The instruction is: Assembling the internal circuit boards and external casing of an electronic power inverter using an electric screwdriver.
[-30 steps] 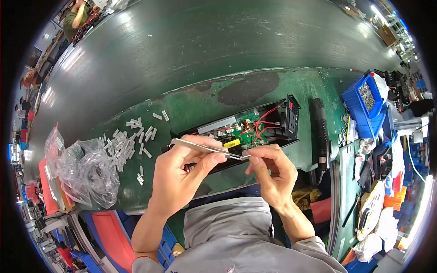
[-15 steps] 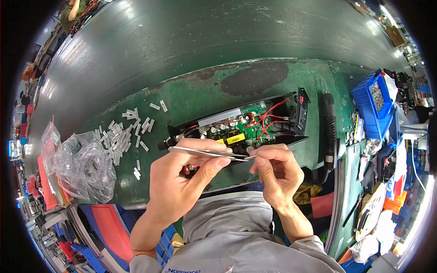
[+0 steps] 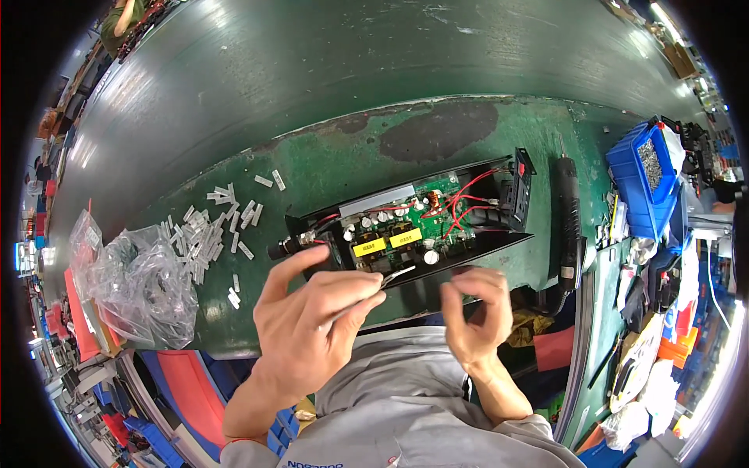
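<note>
In my left hand (image 3: 308, 331), thumb and fingers pinch a pair of metal tweezers (image 3: 396, 275); the tips point right, and most of the body is hidden by the fingers. Whether the tips grip anything is too small to tell. My right hand (image 3: 480, 316) hovers to the right, its fingers bent and slightly blurred, with a gap at the thumb and nothing visible in it. Just beyond both hands lies a long black housing (image 3: 491, 248) holding a green circuit board (image 3: 445, 204) with two yellow-wrapped transformers (image 3: 405, 237), capacitors and red wires (image 3: 466, 187).
A scattered heap of small whitish strips (image 3: 204, 243) lies at left, beside a crumpled clear plastic bag (image 3: 148, 285). On the right are a black electric screwdriver (image 3: 567, 210) and blue bins (image 3: 641, 168), one with small metal parts. Another person's arm shows at far upper left.
My hands have parted. The left hand has turned and drawn the tweezers back from the right hand, which has lowered slightly. More of the circuit board now shows.
</note>
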The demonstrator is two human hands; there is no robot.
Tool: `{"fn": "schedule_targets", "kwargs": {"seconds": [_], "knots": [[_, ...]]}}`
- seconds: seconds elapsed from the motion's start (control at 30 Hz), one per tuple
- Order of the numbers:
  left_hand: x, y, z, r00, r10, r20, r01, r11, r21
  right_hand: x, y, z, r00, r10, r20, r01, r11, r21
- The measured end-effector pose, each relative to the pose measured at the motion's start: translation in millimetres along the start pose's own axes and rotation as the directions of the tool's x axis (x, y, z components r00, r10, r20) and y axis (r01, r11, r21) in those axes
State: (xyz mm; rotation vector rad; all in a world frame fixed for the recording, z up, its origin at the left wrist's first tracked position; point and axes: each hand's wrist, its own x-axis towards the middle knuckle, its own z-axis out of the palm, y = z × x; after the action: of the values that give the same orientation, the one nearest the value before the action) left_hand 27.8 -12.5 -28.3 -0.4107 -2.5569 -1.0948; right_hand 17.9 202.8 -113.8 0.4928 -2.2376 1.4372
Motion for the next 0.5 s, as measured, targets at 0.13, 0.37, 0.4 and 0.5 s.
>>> {"fn": "schedule_targets", "kwargs": {"seconds": [0.13,0.37,0.4,0.5], "knots": [[-10,-3,-2,1.0,0.015,0.018,-0.017,0.996,0.085,5,26,-32,0.969,0.131,-0.208,-0.178,0.958,-0.225],[-10,-7,11,0.999,-0.038,-0.013,0.038,0.997,0.068,45,2,-61,0.975,-0.089,0.204,0.156,0.926,-0.344],[-9,-7,11,0.999,-0.039,-0.007,0.04,0.997,0.068,51,2,-60,0.957,-0.087,0.277,0.194,0.902,-0.386],[-10,-5,12,0.996,-0.083,-0.01,0.084,0.993,0.078,67,1,-62,0.921,-0.076,0.382,0.235,0.89,-0.39]]}}
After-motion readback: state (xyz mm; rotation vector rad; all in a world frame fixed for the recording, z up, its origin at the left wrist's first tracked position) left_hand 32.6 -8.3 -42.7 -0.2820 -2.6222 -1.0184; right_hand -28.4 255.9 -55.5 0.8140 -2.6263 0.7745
